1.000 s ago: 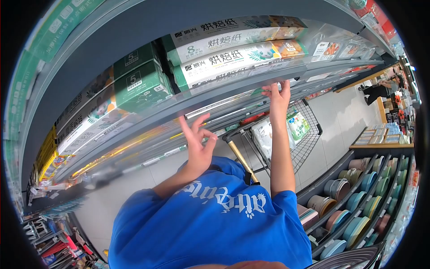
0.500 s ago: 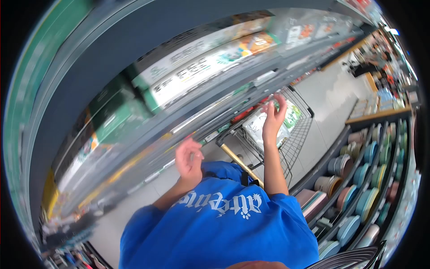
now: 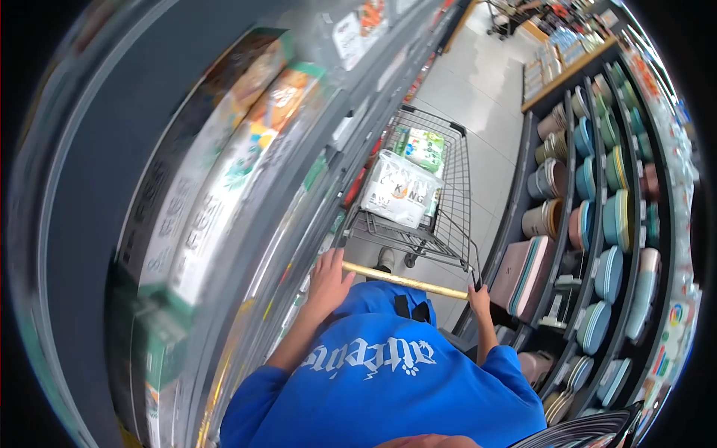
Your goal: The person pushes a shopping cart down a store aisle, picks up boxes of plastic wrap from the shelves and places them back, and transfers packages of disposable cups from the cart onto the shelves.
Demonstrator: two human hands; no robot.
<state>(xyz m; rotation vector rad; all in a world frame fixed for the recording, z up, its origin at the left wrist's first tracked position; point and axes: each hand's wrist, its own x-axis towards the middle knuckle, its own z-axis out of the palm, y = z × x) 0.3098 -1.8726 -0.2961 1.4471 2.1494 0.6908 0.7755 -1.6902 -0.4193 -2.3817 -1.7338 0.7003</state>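
A shopping cart (image 3: 469, 187) stands in front of me with its yellow handle (image 3: 407, 281) across my waist. My left hand (image 3: 328, 282) is closed at the left end of the handle, thumb inward. At the right end my right hand (image 3: 479, 300) is wrapped round the handle, its fingers partly hidden. Inside the basket lie a white package (image 3: 400, 190) with dark lettering and, beyond it, a green and white package (image 3: 423, 148).
Close on the left is a shelf with blurred white and green boxes (image 3: 224, 194). On the right, a dark rack (image 3: 515, 179) holds bowls, plates and trays in pastel colours. Tiled floor (image 3: 478, 97) runs ahead between them, with a wood-edged display (image 3: 571, 75) farther off.
Both hands have come down from near the shelf and closed on the cart handle. The view has swung right, so the cart now stands upright in the middle.
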